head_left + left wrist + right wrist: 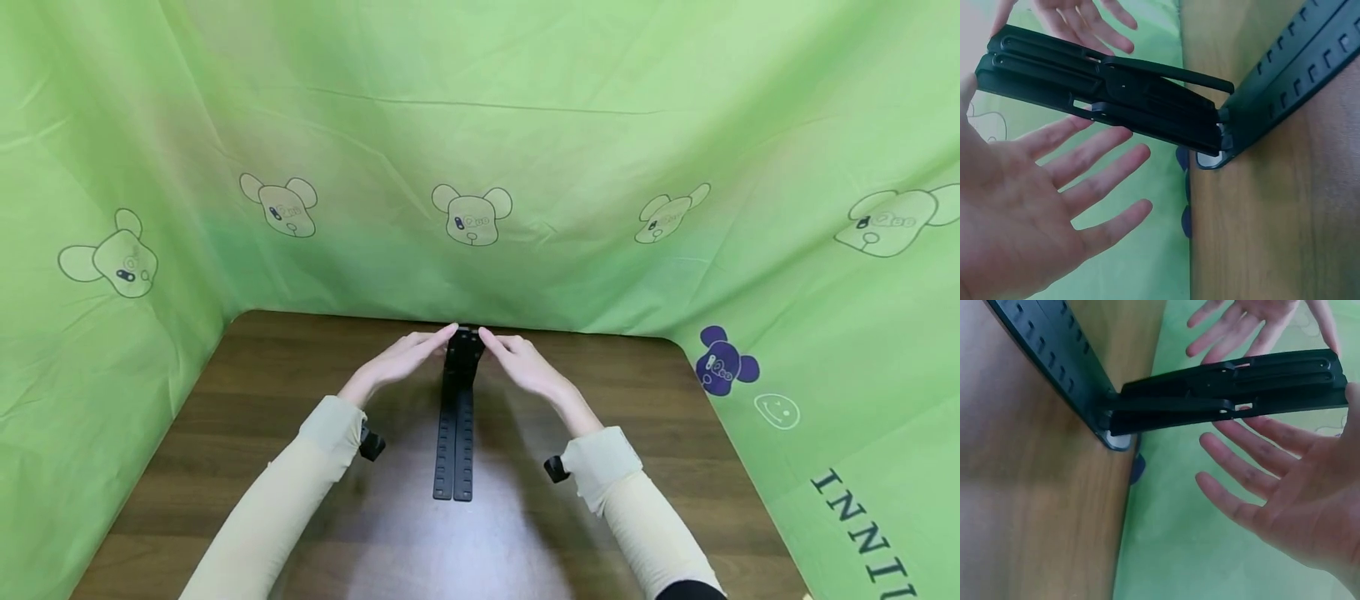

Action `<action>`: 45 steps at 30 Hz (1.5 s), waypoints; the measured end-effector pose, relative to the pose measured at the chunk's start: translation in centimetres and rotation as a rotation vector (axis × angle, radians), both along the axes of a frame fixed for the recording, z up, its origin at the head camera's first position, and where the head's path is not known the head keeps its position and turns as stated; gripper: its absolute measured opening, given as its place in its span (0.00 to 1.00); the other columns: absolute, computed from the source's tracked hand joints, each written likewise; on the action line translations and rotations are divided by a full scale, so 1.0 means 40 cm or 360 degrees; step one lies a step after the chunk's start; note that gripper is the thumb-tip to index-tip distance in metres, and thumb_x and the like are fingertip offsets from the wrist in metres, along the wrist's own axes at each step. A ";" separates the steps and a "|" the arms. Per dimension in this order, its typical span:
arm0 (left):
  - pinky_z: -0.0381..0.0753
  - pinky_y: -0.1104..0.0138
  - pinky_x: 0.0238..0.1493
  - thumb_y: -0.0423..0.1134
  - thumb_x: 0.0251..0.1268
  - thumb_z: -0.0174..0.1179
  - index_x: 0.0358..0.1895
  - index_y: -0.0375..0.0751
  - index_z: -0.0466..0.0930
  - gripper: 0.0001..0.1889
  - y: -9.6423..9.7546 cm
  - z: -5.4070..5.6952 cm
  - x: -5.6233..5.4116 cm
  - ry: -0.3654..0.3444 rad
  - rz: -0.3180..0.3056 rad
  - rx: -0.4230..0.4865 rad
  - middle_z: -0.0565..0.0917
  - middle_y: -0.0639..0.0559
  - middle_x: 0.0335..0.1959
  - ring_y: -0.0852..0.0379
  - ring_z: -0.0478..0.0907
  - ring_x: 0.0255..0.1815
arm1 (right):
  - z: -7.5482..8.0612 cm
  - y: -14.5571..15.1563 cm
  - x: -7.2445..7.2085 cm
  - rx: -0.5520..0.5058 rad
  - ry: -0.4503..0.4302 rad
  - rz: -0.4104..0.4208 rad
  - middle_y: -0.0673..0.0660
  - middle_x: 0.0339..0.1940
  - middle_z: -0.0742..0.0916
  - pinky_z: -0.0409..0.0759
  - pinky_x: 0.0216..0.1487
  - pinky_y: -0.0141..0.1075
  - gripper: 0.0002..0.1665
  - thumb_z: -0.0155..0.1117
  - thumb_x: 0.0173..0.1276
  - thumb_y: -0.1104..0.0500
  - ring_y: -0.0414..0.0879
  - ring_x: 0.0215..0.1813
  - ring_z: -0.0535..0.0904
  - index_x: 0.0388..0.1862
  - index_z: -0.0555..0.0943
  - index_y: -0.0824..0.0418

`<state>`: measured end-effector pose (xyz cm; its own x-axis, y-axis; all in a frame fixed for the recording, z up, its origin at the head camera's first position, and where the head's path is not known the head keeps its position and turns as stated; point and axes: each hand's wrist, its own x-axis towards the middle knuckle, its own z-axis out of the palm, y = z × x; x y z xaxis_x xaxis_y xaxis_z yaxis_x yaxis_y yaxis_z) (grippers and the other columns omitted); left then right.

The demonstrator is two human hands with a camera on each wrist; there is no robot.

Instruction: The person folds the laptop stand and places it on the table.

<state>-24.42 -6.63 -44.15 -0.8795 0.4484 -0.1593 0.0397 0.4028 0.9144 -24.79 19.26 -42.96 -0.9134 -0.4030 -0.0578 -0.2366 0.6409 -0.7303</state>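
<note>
A black folding laptop stand (453, 442) stands on the table, its slotted base arms flat and side by side toward the wearer. Its hinged upper part (1104, 90) is raised at the far end. On the left side of that part is my left hand (401, 358), its thumb tip touching the top end and its fingers spread along the edge. My right hand (528, 364) mirrors it, thumb at the top end and fingers (1266, 459) extended beside the edge. A thin strut (1172, 405) runs along the raised part near the hinge.
The brown wooden table (285, 475) ends just behind the stand. Green cloth (480, 283) with mouse-head drawings hangs at the back and both sides. A small black camera (371, 443) is worn on the left wrist and another black camera (556, 468) on the right.
</note>
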 end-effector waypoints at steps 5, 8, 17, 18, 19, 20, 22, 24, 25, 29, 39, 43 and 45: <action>0.61 0.39 0.90 0.71 0.85 0.41 0.77 0.46 0.80 0.39 0.012 0.002 -0.018 -0.0054 0.0009 0.0109 0.82 0.44 0.77 0.37 0.76 0.81 | 0.006 -0.008 -0.023 0.0018 -0.0034 0.0037 0.66 0.67 0.89 0.79 0.79 0.57 0.44 0.33 0.91 0.34 0.62 0.72 0.84 0.65 0.86 0.66; 0.61 0.39 0.90 0.70 0.86 0.41 0.76 0.45 0.81 0.39 0.014 0.006 -0.018 -0.0055 0.0006 0.0124 0.83 0.44 0.76 0.37 0.76 0.81 | 0.009 -0.010 -0.027 0.0007 -0.0044 0.0043 0.66 0.61 0.91 0.81 0.75 0.56 0.43 0.33 0.92 0.37 0.62 0.66 0.87 0.58 0.87 0.67; 0.61 0.40 0.90 0.71 0.86 0.40 0.78 0.47 0.79 0.39 0.013 0.013 -0.015 -0.0063 0.0002 0.0107 0.81 0.45 0.78 0.35 0.74 0.82 | 0.002 -0.002 -0.028 -0.0117 -0.0168 0.0055 0.66 0.66 0.90 0.77 0.80 0.59 0.45 0.33 0.91 0.34 0.63 0.71 0.86 0.66 0.86 0.65; 0.60 0.40 0.90 0.71 0.85 0.40 0.79 0.46 0.78 0.40 0.013 0.012 -0.015 -0.0057 0.0000 0.0105 0.80 0.45 0.79 0.35 0.74 0.82 | 0.000 0.000 -0.027 -0.0133 -0.0188 0.0061 0.67 0.67 0.90 0.77 0.81 0.59 0.45 0.34 0.91 0.33 0.64 0.71 0.86 0.70 0.85 0.64; 0.60 0.40 0.90 0.71 0.85 0.40 0.80 0.46 0.77 0.40 0.013 0.012 -0.014 -0.0052 0.0001 0.0099 0.80 0.44 0.79 0.35 0.73 0.83 | -0.002 0.001 -0.026 -0.0136 -0.0195 0.0070 0.67 0.67 0.89 0.77 0.81 0.60 0.45 0.33 0.91 0.32 0.64 0.71 0.85 0.72 0.83 0.64; 0.60 0.40 0.90 0.72 0.85 0.40 0.80 0.46 0.76 0.40 0.012 0.011 -0.013 -0.0049 0.0003 0.0094 0.79 0.44 0.80 0.35 0.73 0.83 | -0.006 0.004 -0.025 -0.0125 -0.0184 0.0077 0.67 0.69 0.89 0.76 0.81 0.60 0.46 0.33 0.91 0.31 0.64 0.73 0.84 0.74 0.82 0.63; 0.61 0.40 0.90 0.73 0.85 0.38 0.81 0.45 0.75 0.42 0.010 0.005 -0.011 -0.0022 -0.0015 0.0083 0.78 0.43 0.81 0.35 0.72 0.84 | -0.015 0.009 -0.022 -0.0095 -0.0147 0.0103 0.68 0.71 0.87 0.75 0.82 0.60 0.45 0.36 0.91 0.31 0.65 0.75 0.82 0.76 0.80 0.64; 0.61 0.40 0.90 0.74 0.86 0.36 0.82 0.41 0.72 0.45 0.005 -0.006 -0.011 0.0021 -0.0047 0.0078 0.76 0.40 0.82 0.36 0.69 0.86 | -0.028 0.017 -0.019 -0.0046 -0.0087 0.0130 0.70 0.73 0.85 0.74 0.83 0.61 0.43 0.40 0.91 0.34 0.65 0.78 0.80 0.77 0.78 0.67; 0.61 0.40 0.90 0.73 0.86 0.36 0.83 0.39 0.71 0.45 0.002 -0.013 -0.010 0.0044 -0.0062 0.0071 0.75 0.38 0.82 0.36 0.68 0.87 | -0.037 0.020 -0.018 -0.0021 -0.0061 0.0144 0.70 0.74 0.84 0.74 0.83 0.61 0.42 0.44 0.91 0.35 0.65 0.79 0.78 0.77 0.78 0.68; 0.61 0.41 0.90 0.71 0.87 0.42 0.86 0.35 0.64 0.45 -0.010 -0.050 -0.010 0.0154 -0.0093 -0.0006 0.71 0.36 0.85 0.37 0.63 0.89 | -0.075 0.031 -0.019 0.0016 -0.0031 0.0172 0.70 0.78 0.81 0.73 0.84 0.61 0.39 0.60 0.86 0.42 0.66 0.82 0.75 0.80 0.74 0.69; 0.73 0.46 0.84 0.46 0.88 0.56 0.78 0.32 0.75 0.27 -0.001 -0.144 -0.050 0.0262 -0.0064 -0.0272 0.81 0.35 0.76 0.38 0.76 0.81 | -0.166 0.011 -0.066 -0.0045 -0.0023 0.0160 0.71 0.71 0.86 0.78 0.80 0.59 0.27 0.68 0.81 0.58 0.67 0.77 0.81 0.72 0.81 0.72; 0.74 0.46 0.83 0.46 0.88 0.56 0.75 0.32 0.79 0.25 0.008 -0.151 -0.064 0.0236 -0.0009 -0.0251 0.83 0.35 0.74 0.38 0.77 0.80 | -0.170 -0.002 -0.082 -0.0076 0.0026 0.0069 0.69 0.60 0.92 0.85 0.74 0.55 0.19 0.70 0.79 0.61 0.64 0.67 0.89 0.62 0.88 0.71; 0.74 0.46 0.83 0.46 0.88 0.56 0.74 0.32 0.80 0.25 0.012 -0.150 -0.067 0.0234 0.0006 -0.0243 0.83 0.35 0.74 0.38 0.77 0.80 | -0.169 -0.005 -0.087 -0.0079 0.0058 0.0009 0.67 0.56 0.94 0.87 0.70 0.52 0.15 0.72 0.78 0.62 0.61 0.62 0.91 0.58 0.91 0.69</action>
<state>-27.11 -6.14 -50.17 -0.8999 0.4257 -0.0949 0.1666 0.5367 0.8271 -28.26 19.06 -49.71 -0.9122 -0.4098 -0.0042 -0.2672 0.6026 -0.7519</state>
